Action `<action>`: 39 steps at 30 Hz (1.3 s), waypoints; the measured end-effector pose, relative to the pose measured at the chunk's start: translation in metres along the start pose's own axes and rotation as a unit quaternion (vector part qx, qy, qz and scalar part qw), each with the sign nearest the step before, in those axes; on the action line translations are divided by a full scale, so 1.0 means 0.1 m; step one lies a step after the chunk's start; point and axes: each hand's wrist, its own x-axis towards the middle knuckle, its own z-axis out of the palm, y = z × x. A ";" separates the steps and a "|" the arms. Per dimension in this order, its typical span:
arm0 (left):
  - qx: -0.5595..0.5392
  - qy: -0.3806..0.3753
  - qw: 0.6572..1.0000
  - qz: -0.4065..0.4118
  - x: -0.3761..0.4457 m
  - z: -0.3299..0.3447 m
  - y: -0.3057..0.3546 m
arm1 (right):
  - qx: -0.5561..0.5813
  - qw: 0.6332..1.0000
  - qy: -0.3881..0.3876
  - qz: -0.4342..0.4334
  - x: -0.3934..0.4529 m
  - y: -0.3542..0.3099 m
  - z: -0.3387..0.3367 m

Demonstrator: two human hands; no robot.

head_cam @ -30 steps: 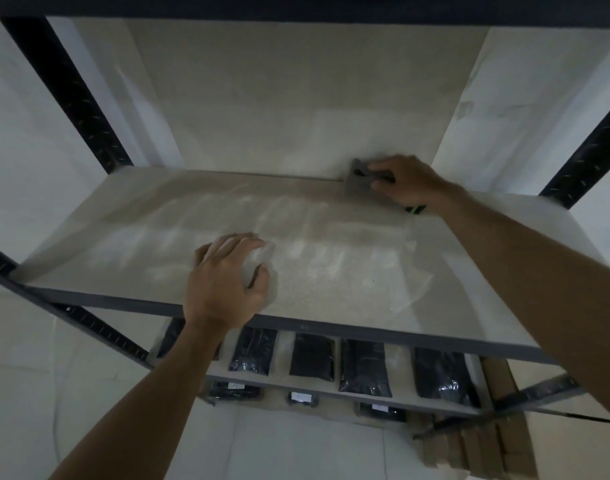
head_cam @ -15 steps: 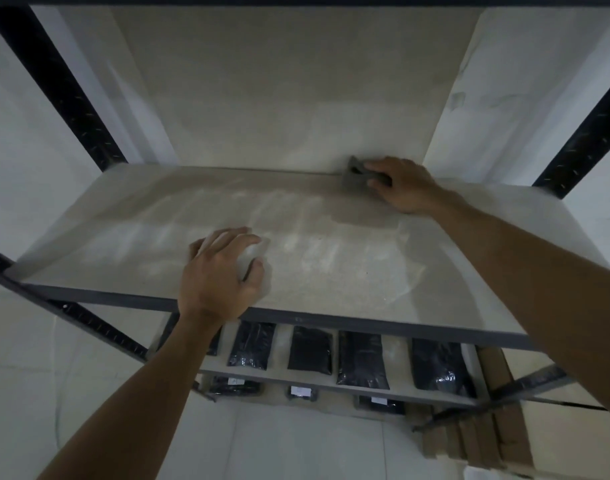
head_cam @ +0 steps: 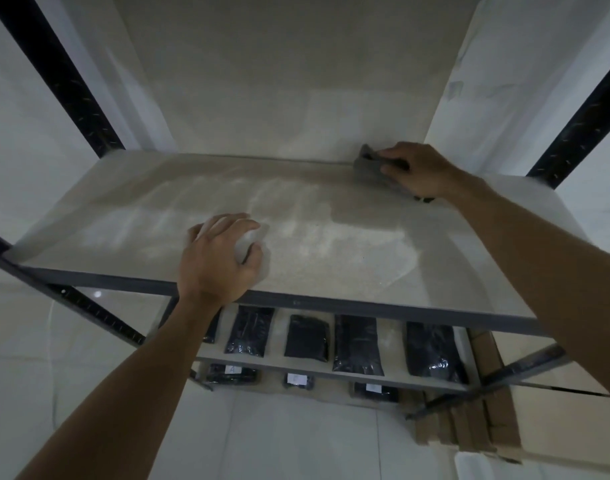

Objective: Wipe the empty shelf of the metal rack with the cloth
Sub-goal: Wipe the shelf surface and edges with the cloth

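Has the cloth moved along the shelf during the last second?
No. The cloth stays under the right hand at the shelf's back edge, no nearer the right post.

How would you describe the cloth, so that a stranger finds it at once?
Look at the empty upper shelf of the metal rack. At its back edge, right of centre, the right hand presses a small grey cloth. It is the only loose item on that shelf.

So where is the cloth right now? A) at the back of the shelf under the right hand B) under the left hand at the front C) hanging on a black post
A: the right hand presses the grey cloth against the shelf at its back edge.
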 end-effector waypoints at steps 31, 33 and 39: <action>-0.004 0.001 1.000 0.000 -0.01 -0.02 0.01 | 0.146 0.982 0.040 -0.113 -1.75 -1.07 0.58; -0.001 0.002 1.000 -0.002 -0.02 -0.01 -0.01 | 0.170 0.976 0.037 -0.130 -1.78 -1.09 0.53; -0.009 0.004 1.000 0.002 -0.03 0.05 -0.07 | 0.039 0.989 0.123 0.077 -1.25 -0.25 0.18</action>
